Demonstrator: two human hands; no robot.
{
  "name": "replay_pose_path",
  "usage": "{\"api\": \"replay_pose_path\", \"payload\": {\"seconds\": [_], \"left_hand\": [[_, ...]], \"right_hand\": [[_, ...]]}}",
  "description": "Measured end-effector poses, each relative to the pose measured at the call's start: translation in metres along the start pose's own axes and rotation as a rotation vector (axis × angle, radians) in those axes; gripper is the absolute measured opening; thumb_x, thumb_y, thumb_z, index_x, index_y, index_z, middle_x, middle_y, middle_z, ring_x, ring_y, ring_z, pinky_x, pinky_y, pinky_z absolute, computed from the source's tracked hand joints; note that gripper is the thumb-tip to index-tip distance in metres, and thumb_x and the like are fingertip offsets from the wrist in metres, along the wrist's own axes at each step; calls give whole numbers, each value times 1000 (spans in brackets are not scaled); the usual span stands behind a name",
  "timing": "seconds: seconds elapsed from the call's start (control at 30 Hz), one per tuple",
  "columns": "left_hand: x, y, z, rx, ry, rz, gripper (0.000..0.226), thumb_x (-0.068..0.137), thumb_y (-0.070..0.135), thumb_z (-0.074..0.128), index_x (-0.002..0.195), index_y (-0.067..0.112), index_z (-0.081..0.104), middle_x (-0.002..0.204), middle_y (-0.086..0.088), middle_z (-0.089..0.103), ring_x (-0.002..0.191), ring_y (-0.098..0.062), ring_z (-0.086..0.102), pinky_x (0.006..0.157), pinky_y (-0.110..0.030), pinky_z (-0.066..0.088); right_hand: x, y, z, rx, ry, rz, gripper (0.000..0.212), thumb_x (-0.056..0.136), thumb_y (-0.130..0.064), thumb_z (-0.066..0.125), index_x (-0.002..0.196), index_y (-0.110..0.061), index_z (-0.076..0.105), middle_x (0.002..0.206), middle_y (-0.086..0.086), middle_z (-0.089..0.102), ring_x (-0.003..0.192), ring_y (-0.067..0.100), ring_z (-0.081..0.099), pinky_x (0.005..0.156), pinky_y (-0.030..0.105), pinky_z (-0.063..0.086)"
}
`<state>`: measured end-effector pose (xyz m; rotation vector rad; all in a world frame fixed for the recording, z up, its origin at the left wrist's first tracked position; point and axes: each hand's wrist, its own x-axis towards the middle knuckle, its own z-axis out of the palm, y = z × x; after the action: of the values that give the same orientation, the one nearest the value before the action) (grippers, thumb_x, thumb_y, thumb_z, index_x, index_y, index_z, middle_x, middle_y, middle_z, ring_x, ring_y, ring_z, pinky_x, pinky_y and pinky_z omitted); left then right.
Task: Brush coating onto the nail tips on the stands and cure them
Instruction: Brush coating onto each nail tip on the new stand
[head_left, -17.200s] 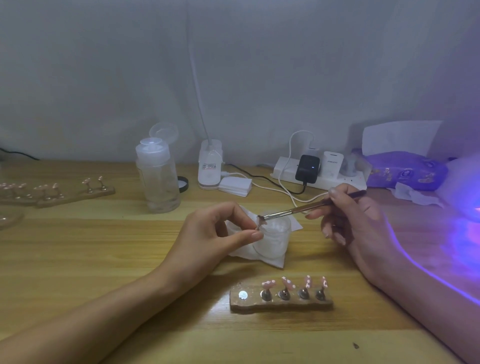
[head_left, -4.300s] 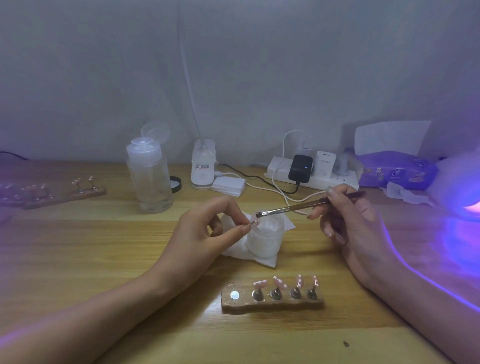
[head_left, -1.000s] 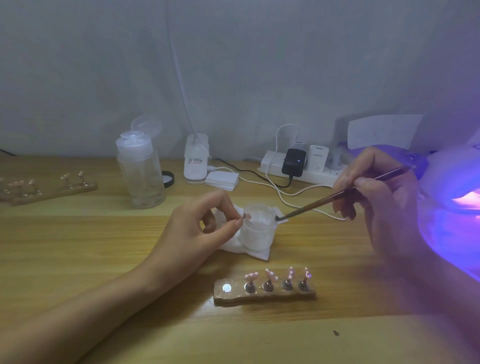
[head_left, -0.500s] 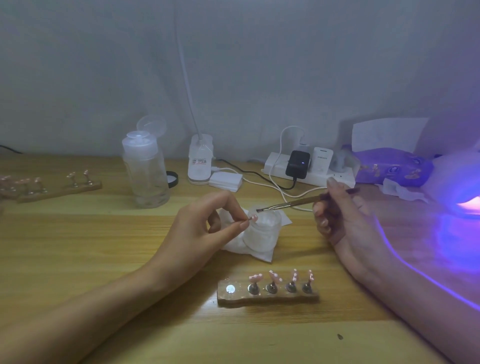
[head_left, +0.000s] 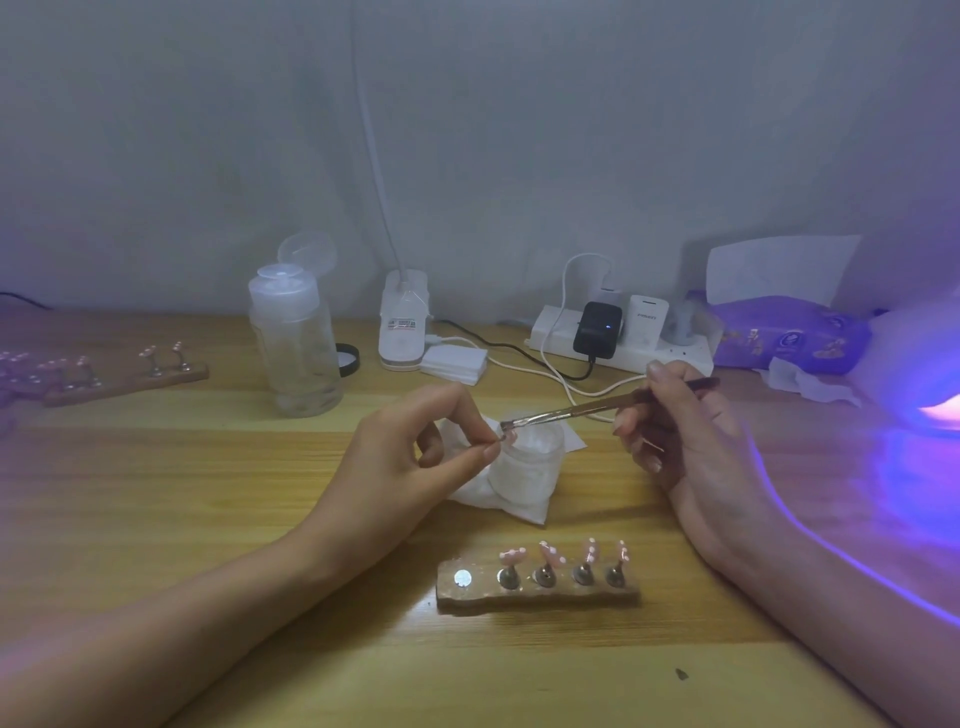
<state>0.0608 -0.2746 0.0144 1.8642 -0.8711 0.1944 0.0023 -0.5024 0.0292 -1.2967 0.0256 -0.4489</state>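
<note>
**Hands.** The left hand (head_left: 410, 462) has thumb and forefinger pinched on a small peg that carries one tip (head_left: 508, 438). It holds the tip up over the rim of the jar (head_left: 527, 460) at mid-desk (head_left: 208, 493). The right hand (head_left: 675, 431) has its fingers clamped on the brush (head_left: 597, 408), pen-fashion.

**Governing relation.** The brush's long axis runs from the right hand leftward and slightly downward, and its bristles end at the tip. The tip lies to the left of the right hand and well apart from it. The left hand is the nearer and carries the tip. Whether the bristles touch the tip or sit just above it is too small to tell.

**Stand.** The stand (head_left: 540, 592) lies near the front edge, its long axis parallel to that edge. Four pink tips (head_left: 550, 555) stand on pegs along it. The leftmost seat (head_left: 462, 578) is bare and shows a metal disc.

**Assessment.** Coating of the held tip is in hand. In my judgement the peg belongs on the bare seat, toward the front edge from the left hand. The lamp (head_left: 930, 400) glows violet at the right edge, and the right hand is the nearer to it. Curing is not yet done for this stand.

**Other.** A far stand (head_left: 124, 374) lies at the back left.
</note>
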Motion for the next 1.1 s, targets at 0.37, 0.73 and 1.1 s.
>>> {"api": "replay_pose_path", "payload": {"seconds": [0.37, 0.73, 1.1], "left_hand": [[0, 1, 1, 11, 12, 10, 13, 85, 20, 76, 79, 24, 65, 79, 22, 62, 58, -4, 43, 57, -9, 37], [-2, 3, 2, 9, 15, -4, 21, 87, 17, 76, 76, 28, 62, 79, 21, 64, 59, -3, 47, 59, -9, 39], [-1, 4, 2, -35, 18, -50, 25, 85, 14, 78, 73, 31, 64, 65, 26, 59, 53, -2, 42, 55, -11, 36]], "right_hand": [[-1, 2, -2, -21, 10, -7, 22, 86, -35, 59, 67, -27, 58, 61, 6, 65, 49, 10, 53, 42, 16, 36], [0, 4, -4, -12, 33, -7, 18, 84, -31, 60, 70, -22, 55, 57, 8, 63, 46, 10, 52, 41, 17, 36], [-1, 3, -6, 3, 79, 7, 25, 97, -22, 53, 72, -19, 50, 55, 4, 61, 49, 11, 53, 40, 16, 34]]}}
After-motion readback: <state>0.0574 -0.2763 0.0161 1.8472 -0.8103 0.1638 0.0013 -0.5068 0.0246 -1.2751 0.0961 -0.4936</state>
